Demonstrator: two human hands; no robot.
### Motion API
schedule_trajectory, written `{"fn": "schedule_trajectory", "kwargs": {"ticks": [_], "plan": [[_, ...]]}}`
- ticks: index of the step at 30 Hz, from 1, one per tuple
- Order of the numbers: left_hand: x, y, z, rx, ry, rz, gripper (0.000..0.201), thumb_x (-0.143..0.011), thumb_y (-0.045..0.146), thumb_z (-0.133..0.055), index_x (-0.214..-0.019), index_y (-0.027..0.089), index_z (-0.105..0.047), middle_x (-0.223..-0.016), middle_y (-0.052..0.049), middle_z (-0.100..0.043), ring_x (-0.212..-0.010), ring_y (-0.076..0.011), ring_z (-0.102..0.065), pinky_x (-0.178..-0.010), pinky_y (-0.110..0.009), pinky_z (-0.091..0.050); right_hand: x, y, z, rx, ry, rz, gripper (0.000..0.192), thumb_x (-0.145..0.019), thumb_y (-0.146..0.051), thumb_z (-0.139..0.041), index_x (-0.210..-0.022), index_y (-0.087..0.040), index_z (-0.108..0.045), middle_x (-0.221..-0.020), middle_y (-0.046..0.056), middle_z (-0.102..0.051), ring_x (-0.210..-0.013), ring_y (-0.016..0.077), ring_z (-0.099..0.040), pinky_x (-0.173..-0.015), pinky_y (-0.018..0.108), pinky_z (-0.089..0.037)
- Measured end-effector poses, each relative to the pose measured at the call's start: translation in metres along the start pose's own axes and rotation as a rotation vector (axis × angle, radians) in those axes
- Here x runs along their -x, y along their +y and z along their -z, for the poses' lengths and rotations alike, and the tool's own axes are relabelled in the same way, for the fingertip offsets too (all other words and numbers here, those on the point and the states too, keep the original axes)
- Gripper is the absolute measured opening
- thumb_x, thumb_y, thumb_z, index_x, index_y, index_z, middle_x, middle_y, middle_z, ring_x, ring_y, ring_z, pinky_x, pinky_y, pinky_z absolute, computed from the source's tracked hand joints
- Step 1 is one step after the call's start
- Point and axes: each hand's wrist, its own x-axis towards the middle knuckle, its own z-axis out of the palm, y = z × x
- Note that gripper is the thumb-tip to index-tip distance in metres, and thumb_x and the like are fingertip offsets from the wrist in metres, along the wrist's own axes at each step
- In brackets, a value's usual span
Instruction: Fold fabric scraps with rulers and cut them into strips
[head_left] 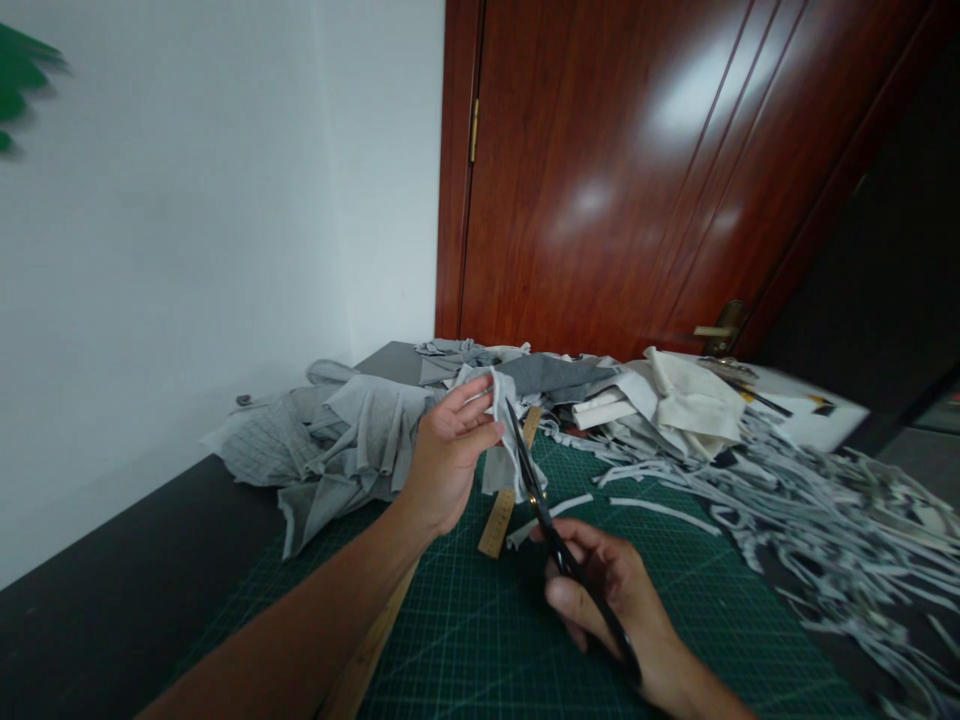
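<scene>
My left hand (448,455) holds up a small piece of light grey cloth (501,440) above the green cutting mat (480,620). My right hand (611,595) grips black scissors (541,500); their blades point up and away and meet the cloth's right edge. Below the cloth a wooden ruler (510,490) lies on the mat. A loose cut strip (547,518) lies on the mat close to my right hand's fingers.
A heap of grey fabric (337,440) lies at the left on the dark table (90,600). White folded cloth (675,400) sits behind, and several cut strips (840,520) are spread at the right. A white wall and a red-brown door (637,170) stand beyond.
</scene>
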Motion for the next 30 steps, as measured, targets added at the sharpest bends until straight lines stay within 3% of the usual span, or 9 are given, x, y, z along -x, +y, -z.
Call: {"fn": "schedule_trajectory", "kwargs": {"ticks": [8, 14, 24, 30], "plan": [[0.0007, 0.0010, -0.0002, -0.006, -0.014, -0.005, 0.065, -0.062, 0.013, -0.091, -0.123, 0.017, -0.071, -0.113, -0.008, -0.080, -0.089, -0.0189, -0.069, -0.090, -0.033, -0.051, 0.0010, -0.0078, -0.0046, 0.028, 0.030, -0.093, 0.052, -0.075, -0.050, -0.093, -0.107, -0.015, -0.072, -0.053, -0.008, -0.052, -0.035, 0.0048, -0.037, -0.036, 0.016, -0.026], [0.0022, -0.0002, 0.0005, -0.022, -0.023, -0.008, 0.065, -0.064, 0.012, -0.089, -0.126, 0.018, -0.071, -0.116, -0.009, -0.079, -0.089, -0.0185, -0.067, -0.091, -0.034, -0.050, 0.0007, -0.0049, -0.0042, 0.009, 0.010, -0.065, 0.055, -0.078, -0.055, -0.090, -0.108, -0.014, -0.071, -0.053, -0.008, -0.052, -0.035, 0.0046, -0.037, -0.036, 0.016, -0.026], [0.0053, -0.0029, -0.0021, -0.029, -0.009, 0.029, 0.075, -0.062, 0.009, -0.089, -0.132, 0.019, -0.064, -0.115, -0.006, -0.078, -0.078, -0.0124, -0.064, -0.075, -0.026, -0.050, 0.0007, -0.0047, -0.0047, -0.039, 0.019, -0.011, 0.062, -0.078, -0.068, -0.085, -0.107, -0.015, -0.070, -0.058, -0.008, -0.051, -0.034, 0.0034, -0.037, -0.035, 0.015, -0.027], [0.0056, -0.0025, -0.0018, -0.017, 0.079, 0.059, 0.055, -0.056, 0.006, -0.083, -0.106, 0.018, -0.063, -0.097, -0.002, -0.076, -0.074, -0.0135, -0.066, -0.073, -0.027, -0.053, 0.0007, -0.0047, -0.0051, -0.014, 0.013, -0.032, 0.060, -0.077, -0.065, -0.087, -0.107, -0.015, -0.070, -0.059, -0.007, -0.052, -0.035, 0.0036, -0.036, -0.035, 0.016, -0.026]]}}
